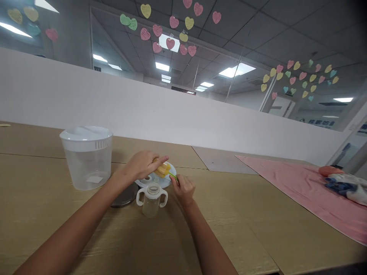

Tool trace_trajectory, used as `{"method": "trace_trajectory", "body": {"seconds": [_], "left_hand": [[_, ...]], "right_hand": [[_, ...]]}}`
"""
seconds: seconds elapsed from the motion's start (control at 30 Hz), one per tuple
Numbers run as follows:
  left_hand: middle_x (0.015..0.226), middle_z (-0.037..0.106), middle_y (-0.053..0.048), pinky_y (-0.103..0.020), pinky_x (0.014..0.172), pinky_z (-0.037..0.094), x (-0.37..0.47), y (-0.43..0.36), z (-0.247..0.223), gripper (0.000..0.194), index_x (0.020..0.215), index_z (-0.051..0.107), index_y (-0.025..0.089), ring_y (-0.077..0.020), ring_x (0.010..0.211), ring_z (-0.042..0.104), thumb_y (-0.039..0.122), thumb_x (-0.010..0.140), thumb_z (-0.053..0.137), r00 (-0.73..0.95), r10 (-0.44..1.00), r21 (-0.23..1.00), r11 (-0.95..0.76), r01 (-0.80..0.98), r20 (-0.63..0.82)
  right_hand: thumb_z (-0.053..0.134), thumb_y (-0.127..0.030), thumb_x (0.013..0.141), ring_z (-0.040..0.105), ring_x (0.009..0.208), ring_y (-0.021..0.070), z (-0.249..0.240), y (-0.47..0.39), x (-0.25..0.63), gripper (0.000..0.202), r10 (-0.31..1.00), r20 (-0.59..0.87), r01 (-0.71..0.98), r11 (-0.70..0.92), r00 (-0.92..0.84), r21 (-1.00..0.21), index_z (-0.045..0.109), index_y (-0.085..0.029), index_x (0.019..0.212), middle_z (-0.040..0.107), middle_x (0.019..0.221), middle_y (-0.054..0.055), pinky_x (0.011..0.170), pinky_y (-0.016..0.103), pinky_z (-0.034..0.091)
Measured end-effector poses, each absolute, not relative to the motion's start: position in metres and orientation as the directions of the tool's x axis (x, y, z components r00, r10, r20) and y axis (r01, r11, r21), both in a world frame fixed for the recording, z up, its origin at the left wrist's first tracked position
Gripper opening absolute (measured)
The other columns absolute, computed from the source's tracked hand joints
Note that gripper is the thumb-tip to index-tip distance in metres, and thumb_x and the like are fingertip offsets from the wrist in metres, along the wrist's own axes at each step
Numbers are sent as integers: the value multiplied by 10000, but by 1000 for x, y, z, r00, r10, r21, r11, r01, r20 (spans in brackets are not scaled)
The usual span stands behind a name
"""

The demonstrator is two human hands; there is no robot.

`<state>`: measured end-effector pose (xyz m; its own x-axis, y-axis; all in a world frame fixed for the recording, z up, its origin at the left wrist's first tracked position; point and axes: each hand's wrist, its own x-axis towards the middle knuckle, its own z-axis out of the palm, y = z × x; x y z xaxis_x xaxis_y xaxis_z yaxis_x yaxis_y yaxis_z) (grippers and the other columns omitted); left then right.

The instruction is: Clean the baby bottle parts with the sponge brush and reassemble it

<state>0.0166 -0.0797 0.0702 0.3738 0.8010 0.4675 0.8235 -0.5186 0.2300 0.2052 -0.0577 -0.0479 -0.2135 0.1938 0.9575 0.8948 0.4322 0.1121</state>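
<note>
Mid-frame, my left hand (143, 165) wraps yellow piece (163, 170), probably light, best held round sides; right hand (184, 188) pinches green stick (172, 175)

Tub (86, 168) left, bottle (150, 204) midway, cloth (301, 187) right

From here I see the counter (229, 221) run back to a low wall (172, 118). A round tray (128, 195) lies between tub and bottle. Just behind the bottle sits a plate (165, 183); over it, a small piece (161, 170) is between the person's left hand (143, 163) and right hand (184, 189). At far right, a bundle (346, 185) rests on the cloth.
</note>
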Motion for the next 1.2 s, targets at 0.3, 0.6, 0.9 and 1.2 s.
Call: {"method": "trace_trajectory", "body": {"seconds": [0.3, 0.6, 0.9, 1.2], "left_hand": [[933, 586, -33, -249, 616, 364, 12, -84, 72, 344, 986, 616, 252, -164, 737, 565, 421, 880, 336, 517, 773, 141, -596, 791, 367], [1026, 535, -17, -229, 708, 404, 0, -92, 87, 380, 1024, 612, 248, -156, 851, 549, 163, 658, 559, 685, 616, 207, -783, 586, 390], [667, 583, 4, -242, 507, 366, 3, -96, 90, 510, 900, 636, 202, -124, 488, 513, 594, 822, 320, 404, 847, 482, -529, 698, 344], [1016, 623, -42, -290, 749, 447, 5, -91, 88, 390, 1060, 602, 232, -189, 882, 567, 498, 804, 477, 483, 735, 507, -678, 532, 475]], "right_hand": [[358, -340, 935, 456, 475, 107, -53, -52, 209, 381, 253, 918, 890, 418, -304, 180, 570, -169, 669, 558, 512, 10, 517, 257, 241], [348, -346, 937, 442, 459, 103, -50, -55, 206, 397, 214, 931, 885, 427, -295, 182, 540, -172, 636, 533, 486, 0, 517, 260, 236], [366, -342, 931, 467, 478, 108, -43, -62, 203, 364, 137, 950, 852, 491, -281, 181, 546, -170, 665, 542, 496, 5, 516, 257, 263], [394, -317, 922, 464, 469, 106, -43, -60, 204, 323, 131, 963, 858, 494, -235, 142, 564, -160, 695, 560, 515, 8, 510, 252, 275]]}}
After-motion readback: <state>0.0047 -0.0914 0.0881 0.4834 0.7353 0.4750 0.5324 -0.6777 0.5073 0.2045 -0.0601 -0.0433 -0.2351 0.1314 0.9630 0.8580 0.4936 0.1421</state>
